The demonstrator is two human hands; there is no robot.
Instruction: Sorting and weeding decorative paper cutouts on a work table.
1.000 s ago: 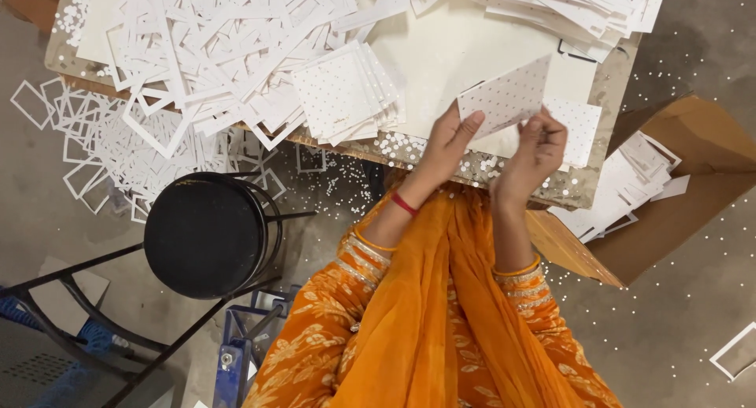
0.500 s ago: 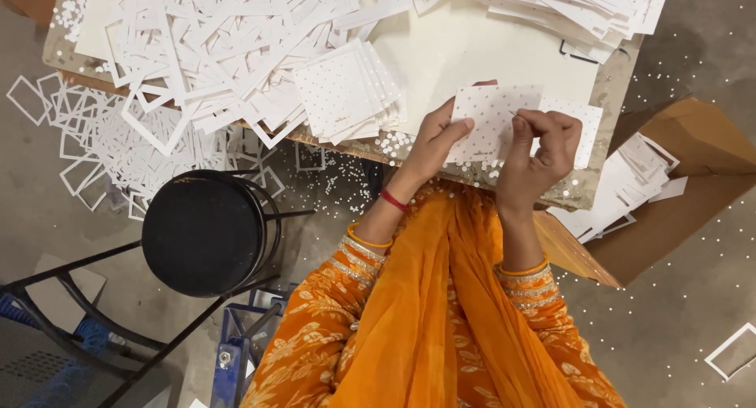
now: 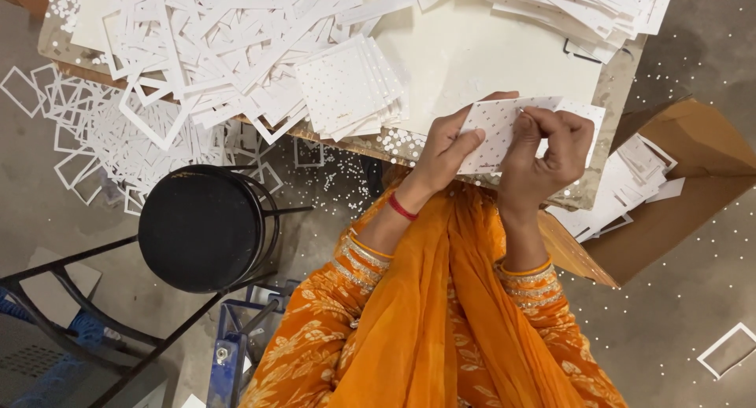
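Both hands hold a white card with punched dots (image 3: 494,132) just above the near edge of the work table (image 3: 488,61). My left hand (image 3: 447,150) grips the card's left side, thumb on top. My right hand (image 3: 547,152) pinches its upper right part with the fingertips. A small stack of the same dotted white cards (image 3: 350,89) lies on the table to the left of my hands. Orange sleeves and an orange scarf fill the lower middle of the view.
Heaps of white cut-out paper frames (image 3: 220,38) cover the table's left and spill to the floor. More white sheets (image 3: 583,6) pile at the back right. A black round stool (image 3: 203,227) stands at left, a brown cardboard box (image 3: 677,187) with paper scraps at right.
The card was tilted up on edge a second ago; it has been turned flat and brought a little lower, with both hands closing on it from either side.
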